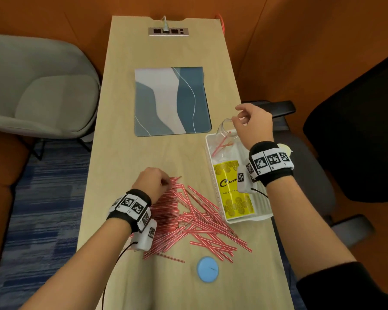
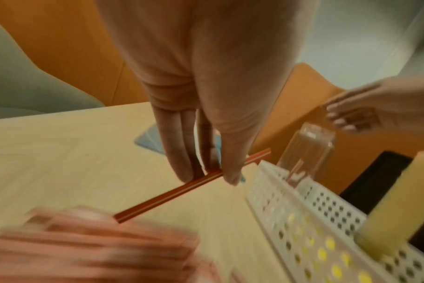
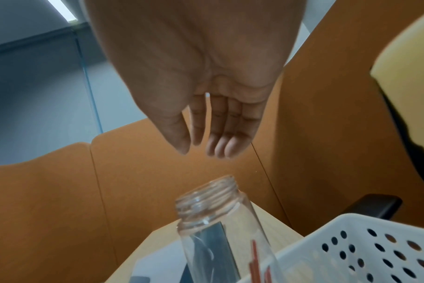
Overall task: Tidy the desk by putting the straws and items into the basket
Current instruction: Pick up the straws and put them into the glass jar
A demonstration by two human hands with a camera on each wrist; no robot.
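Dozens of red-and-white striped straws (image 1: 197,218), too many to count, lie heaped on the near half of the wooden desk (image 1: 126,153), mostly running diagonally; the heap's right fringe touches the white perforated basket (image 1: 213,173).

One basket, long axis along the desk, sits at the right edge, its near corner at the rim. Inside: one yellow canister (image 1: 232,189) lying lengthwise, a few loose straws, and one clear open jar (image 1: 227,128) leaning against the far end, mouth tilted up and away.

One blue round lid (image 1: 207,268) lies near the front edge. One blue-grey mat (image 1: 170,101) covers mid-desk; bare wood lies between mat and heap.

Left hand (image 1: 154,183): thumb and fingers pinch one single straw (image 2: 194,184), pointing diagonally toward the basket.

Right hand (image 1: 253,124): just above the jar mouth, fingers loosely spread, holding nothing.
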